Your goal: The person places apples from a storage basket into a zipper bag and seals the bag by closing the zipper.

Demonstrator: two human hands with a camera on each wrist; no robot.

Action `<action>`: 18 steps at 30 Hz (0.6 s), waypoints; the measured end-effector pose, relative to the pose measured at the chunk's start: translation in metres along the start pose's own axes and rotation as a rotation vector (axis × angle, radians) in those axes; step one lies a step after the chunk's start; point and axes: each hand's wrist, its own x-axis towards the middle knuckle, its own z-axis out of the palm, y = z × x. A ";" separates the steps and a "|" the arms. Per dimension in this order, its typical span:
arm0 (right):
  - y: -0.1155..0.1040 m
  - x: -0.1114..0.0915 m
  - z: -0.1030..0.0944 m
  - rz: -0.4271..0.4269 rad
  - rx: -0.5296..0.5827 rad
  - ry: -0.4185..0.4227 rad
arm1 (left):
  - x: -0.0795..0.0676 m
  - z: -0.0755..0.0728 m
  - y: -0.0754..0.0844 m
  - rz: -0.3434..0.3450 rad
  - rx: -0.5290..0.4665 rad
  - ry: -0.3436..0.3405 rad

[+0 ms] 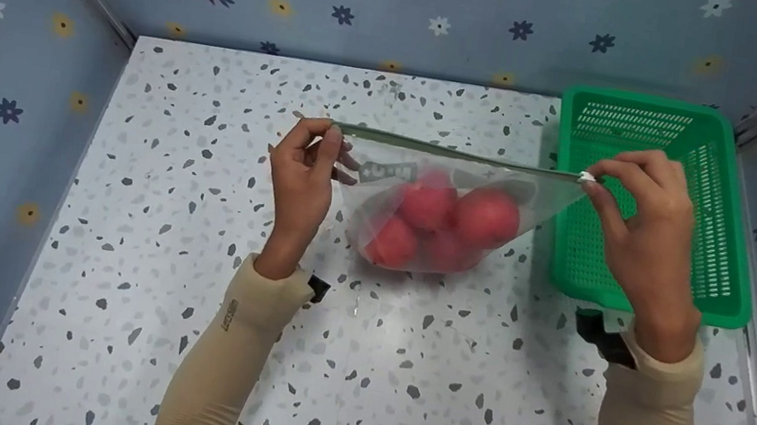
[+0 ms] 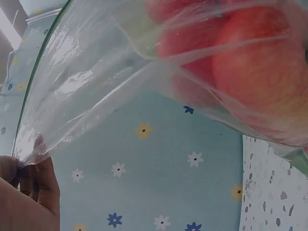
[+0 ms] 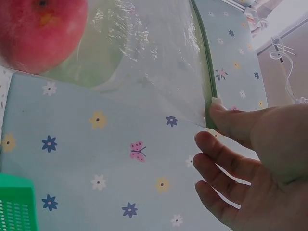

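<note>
A clear zip bag (image 1: 548,197) with a green top strip hangs stretched between the two hands above the speckled table. Several red apples (image 1: 488,218) lie in its lower part. My left hand (image 1: 304,178) pinches the bag's upper left corner between thumb and fingers. At the other end of the strip, my right hand (image 1: 651,218) pinches the small white slider (image 1: 587,176) and the corner. In the right wrist view the slider (image 3: 216,101) shows beside the thumb, with the other fingers spread loosely below it. The left wrist view shows the bag's film gathered at the fingertips.
A green plastic basket (image 1: 733,276) stands at the back right of the table (image 1: 138,243), partly under my right hand. No contents show in its visible part. Flower-patterned panels (image 1: 395,10) border the table at the back and both sides.
</note>
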 end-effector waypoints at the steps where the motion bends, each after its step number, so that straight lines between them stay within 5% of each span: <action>1: 0.001 -0.002 0.001 0.002 0.005 -0.013 | -0.001 -0.001 -0.002 -0.013 0.002 -0.006; 9: 0.009 -0.014 0.004 0.037 0.014 -0.141 | -0.007 -0.007 -0.016 -0.115 -0.010 -0.030; 18: 0.013 -0.024 0.005 0.048 0.057 -0.280 | -0.015 -0.018 -0.025 -0.155 -0.024 -0.108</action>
